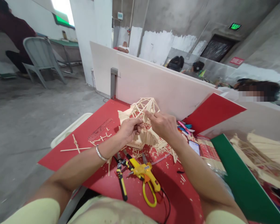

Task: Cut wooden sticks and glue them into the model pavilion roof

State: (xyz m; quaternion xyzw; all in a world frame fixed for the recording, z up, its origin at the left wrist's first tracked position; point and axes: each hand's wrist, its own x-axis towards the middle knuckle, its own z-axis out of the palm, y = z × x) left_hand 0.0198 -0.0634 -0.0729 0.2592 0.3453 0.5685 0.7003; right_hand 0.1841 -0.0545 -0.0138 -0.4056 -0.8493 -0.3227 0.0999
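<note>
A model built of thin wooden sticks (149,138) stands on the red table, with an open stick frame at its top. My left hand (130,129) is closed in a pinch in front of it; whatever lies between those fingertips is too small to name. Beside it on the right, my right hand (163,124) has its fingers curled and its index fingertip against a pale wooden stick (140,113) near the frame. Parts of the model are hidden behind both hands. Below them lie a yellow glue gun (143,170), yellow-handled scissors (149,196) and black-and-yellow pliers (121,180).
Loose sticks and offcuts (102,137) and a clear ruler (100,128) lie on the red table (60,160). A phone (194,147) and bundled sticks (211,152) are at right. White partition boards (158,82) stand behind, a green board (242,183) at right. Several people sit beyond.
</note>
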